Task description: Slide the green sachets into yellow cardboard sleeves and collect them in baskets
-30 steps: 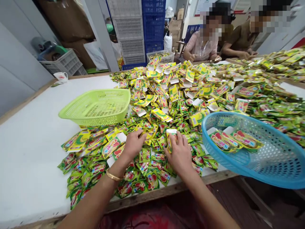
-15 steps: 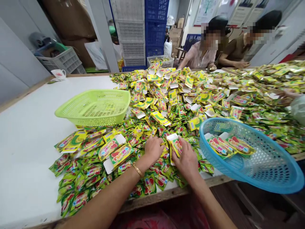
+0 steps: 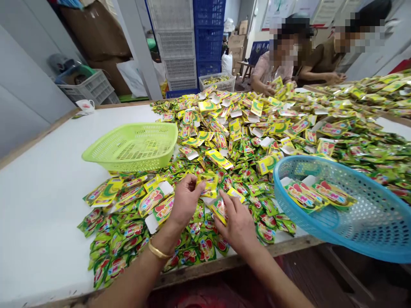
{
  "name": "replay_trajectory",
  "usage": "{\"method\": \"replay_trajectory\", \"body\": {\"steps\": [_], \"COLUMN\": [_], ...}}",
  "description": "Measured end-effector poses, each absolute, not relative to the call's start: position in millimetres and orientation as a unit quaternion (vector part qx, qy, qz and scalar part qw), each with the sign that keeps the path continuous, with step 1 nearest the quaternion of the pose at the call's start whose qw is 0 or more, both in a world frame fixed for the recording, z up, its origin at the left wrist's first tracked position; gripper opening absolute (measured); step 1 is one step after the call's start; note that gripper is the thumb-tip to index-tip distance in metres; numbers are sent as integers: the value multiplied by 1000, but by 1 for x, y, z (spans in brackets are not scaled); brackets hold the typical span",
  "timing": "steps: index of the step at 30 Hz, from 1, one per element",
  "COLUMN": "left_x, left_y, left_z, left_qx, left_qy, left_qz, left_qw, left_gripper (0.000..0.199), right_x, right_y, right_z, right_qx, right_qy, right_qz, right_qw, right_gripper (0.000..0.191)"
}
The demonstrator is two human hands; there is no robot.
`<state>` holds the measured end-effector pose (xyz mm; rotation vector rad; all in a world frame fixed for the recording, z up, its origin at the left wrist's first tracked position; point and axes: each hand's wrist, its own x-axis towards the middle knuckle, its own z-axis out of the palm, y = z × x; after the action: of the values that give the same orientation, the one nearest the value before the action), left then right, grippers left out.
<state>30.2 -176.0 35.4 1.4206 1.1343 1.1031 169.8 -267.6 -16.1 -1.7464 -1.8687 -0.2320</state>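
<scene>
Between thumb and fingers, my left hand [image 3: 185, 201] pinches a small yellow candy packet [image 3: 208, 185]. My right hand [image 3: 236, 220] grips a small yellow-green candy box [image 3: 219, 209], tilted, its white end flap open toward the packet. The packet is just above the box's open end; whether they touch, I cannot tell. Beneath both hands lies a heap of green candy packets with watermelon pictures [image 3: 205, 248]. Left of my left hand rest other boxes with white flaps [image 3: 150, 201]. A blue perforated basket [image 3: 321, 231] on my right holds several filled-looking boxes [image 3: 332, 192].
A lime-green basket [image 3: 128, 160] stands on the white table [image 3: 41, 205] at the left. Yellow boxes [image 3: 236, 128] are piled across the middle and back. Two co-workers sit at the far side, one holding yellow boxes [image 3: 280, 87]. Stacked crates [image 3: 210, 38] and a cup [image 3: 85, 106] are farther back.
My left hand has risen from the heap with a yellow packet. My right hand has brought the box left and tilted it. A co-worker has lifted some yellow boxes.
</scene>
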Motion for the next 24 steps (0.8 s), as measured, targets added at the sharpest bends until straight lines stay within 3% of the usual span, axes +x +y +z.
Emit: {"method": "replay_trajectory", "body": {"steps": [7,9,11,17,24], "left_x": [31,26,20,1,-6], "left_y": [-188,-189,-187,-175,-173], "left_z": [22,27,34,51,60], "left_qx": [652,682,719,751,794], "left_qy": [475,458,448,441,431], "left_qz": [461,441,389,269,155], "left_qw": [371,360,364,410,400], "left_gripper": [10,22,32,22,29], "right_x": [157,157,156,158,154], "right_y": [-265,-264,-263,-262,-263], "right_z": [-13,-13,-13,-14,-16], "right_qx": [-627,-638,-640,-599,-554], "right_qy": [-710,-700,-699,-733,-773], "right_qz": [-48,-45,-50,-75,-92], "right_qw": [316,317,316,314,294], "right_gripper": [61,62,63,62,59]}}
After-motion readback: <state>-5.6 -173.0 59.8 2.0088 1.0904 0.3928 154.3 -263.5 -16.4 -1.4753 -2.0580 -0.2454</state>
